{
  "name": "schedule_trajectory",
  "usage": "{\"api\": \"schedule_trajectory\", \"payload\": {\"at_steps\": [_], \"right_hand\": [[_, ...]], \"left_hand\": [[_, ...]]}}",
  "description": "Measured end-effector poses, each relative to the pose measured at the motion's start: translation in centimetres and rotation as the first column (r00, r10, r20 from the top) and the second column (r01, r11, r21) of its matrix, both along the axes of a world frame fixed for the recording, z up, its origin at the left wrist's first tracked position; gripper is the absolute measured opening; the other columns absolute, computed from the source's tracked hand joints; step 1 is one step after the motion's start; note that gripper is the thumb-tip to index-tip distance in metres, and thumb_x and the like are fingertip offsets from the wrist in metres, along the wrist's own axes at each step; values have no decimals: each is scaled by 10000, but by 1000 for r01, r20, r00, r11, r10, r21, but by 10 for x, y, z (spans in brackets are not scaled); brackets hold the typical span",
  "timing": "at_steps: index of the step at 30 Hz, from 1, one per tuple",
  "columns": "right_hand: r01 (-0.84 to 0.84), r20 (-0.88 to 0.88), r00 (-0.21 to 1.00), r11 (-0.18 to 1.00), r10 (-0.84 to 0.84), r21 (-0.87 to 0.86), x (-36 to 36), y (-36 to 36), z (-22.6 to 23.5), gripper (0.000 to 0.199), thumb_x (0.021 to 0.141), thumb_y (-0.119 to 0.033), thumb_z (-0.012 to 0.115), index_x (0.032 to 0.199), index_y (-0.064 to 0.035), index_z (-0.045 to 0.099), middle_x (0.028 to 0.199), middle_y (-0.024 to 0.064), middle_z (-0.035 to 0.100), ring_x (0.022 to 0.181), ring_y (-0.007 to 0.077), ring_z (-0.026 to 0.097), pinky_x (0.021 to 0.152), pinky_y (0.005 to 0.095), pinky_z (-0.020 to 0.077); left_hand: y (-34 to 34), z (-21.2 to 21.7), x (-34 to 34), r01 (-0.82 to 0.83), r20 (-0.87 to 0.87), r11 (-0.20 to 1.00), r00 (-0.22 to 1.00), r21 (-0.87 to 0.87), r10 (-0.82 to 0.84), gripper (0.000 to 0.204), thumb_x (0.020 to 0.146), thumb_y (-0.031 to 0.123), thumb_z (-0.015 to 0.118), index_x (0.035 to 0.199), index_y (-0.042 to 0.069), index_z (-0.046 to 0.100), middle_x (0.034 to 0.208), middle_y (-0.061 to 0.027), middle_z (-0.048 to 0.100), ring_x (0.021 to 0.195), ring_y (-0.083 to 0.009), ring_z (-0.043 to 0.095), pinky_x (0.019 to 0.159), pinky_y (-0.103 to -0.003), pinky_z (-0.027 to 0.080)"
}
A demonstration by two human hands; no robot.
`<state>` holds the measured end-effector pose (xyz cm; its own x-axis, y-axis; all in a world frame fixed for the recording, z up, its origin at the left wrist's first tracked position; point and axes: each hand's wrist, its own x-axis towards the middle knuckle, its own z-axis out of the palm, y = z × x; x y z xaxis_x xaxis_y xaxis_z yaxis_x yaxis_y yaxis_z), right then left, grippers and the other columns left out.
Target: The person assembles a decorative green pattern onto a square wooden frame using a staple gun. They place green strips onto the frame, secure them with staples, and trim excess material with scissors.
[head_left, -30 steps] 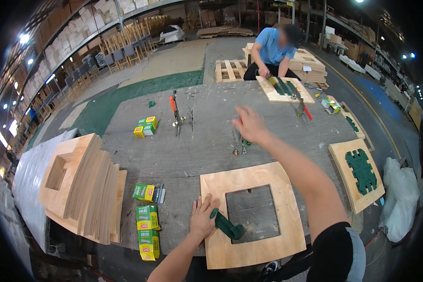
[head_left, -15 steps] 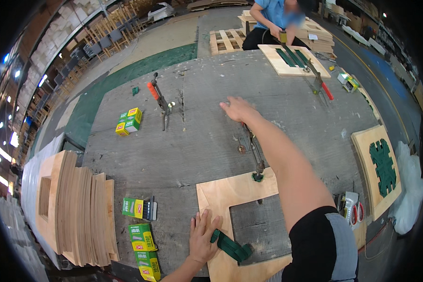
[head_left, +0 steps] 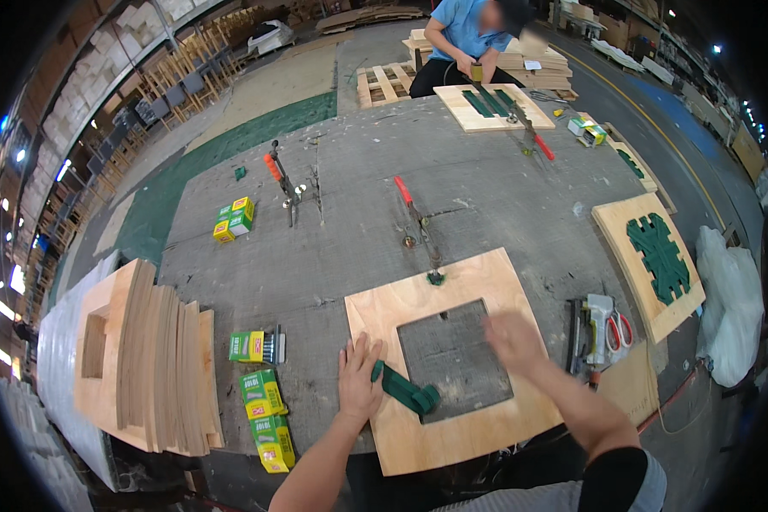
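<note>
A square plywood frame (head_left: 367,320) with a square cut-out lies on the grey table in front of me. My left hand (head_left: 360,375) rests flat on its left side, fingers stretched out. Beside that thumb, a rolled green webbing strap (head_left: 401,388) lies across the inner edge, its curled end over the cut-out. My right hand (head_left: 514,341), smeared by motion, is over the right side of the frame; its fingers cannot be made out. At the far edge, a toggle clamp (head_left: 420,224) with a red handle has its green-padded tip on the wood.
A stack of plywood frames (head_left: 145,367) stands left, near green-yellow staple boxes (head_left: 260,392). A staple gun (head_left: 597,328) and red-handled scissors (head_left: 619,331) lie right, below a panel with woven green webbing (head_left: 614,230). Across the table, a co-worker (head_left: 469,38) works on another webbed panel (head_left: 452,107).
My right hand has left the clamp's handle and come back toward me, over the frame's right side. The left hand stays on the wood. The whole view has shifted.
</note>
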<state>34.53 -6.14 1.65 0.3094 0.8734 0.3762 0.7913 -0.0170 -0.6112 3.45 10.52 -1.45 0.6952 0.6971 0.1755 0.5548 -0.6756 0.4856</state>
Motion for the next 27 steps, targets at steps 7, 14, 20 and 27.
{"api": "schedule_trajectory", "payload": {"at_steps": [7,14,20,27], "right_hand": [[-163,232,946,949,229,-270,-119,-130,11,558,955,-457,662,1384,-106,608,1402,203,562,1386,397,463,1152,562,347],[-113,270,951,983,149,-144,-119,-146,-8,525,963,-451,643,1347,-94,624,1391,163,580,1367,364,488,1172,549,329],[-99,228,967,991,117,-87,-114,-150,-12,439,961,-396,648,1239,-56,649,1289,128,647,1281,321,550,1135,533,365],[-96,228,968,994,105,-48,-113,-149,-14,405,956,-391,642,1198,-66,652,1274,134,653,1242,328,566,1124,506,375]], "left_hand": [[-13,5,4,-69,42,997,997,-21,70,495,1017,160,561,1510,179,525,1666,-170,310,1520,-403,312,1252,-528,212],[-93,28,-13,-248,270,935,910,-255,315,420,1074,222,520,1483,129,553,1661,-246,271,1523,-413,301,1246,-477,243],[-167,10,-40,-314,104,932,936,-179,335,384,1082,217,508,1436,86,579,1589,-232,421,1513,-388,339,1261,-465,210],[-178,13,-41,-319,211,911,902,-261,376,402,1077,251,507,1446,102,565,1577,-175,461,1520,-379,323,1257,-523,179]]}}
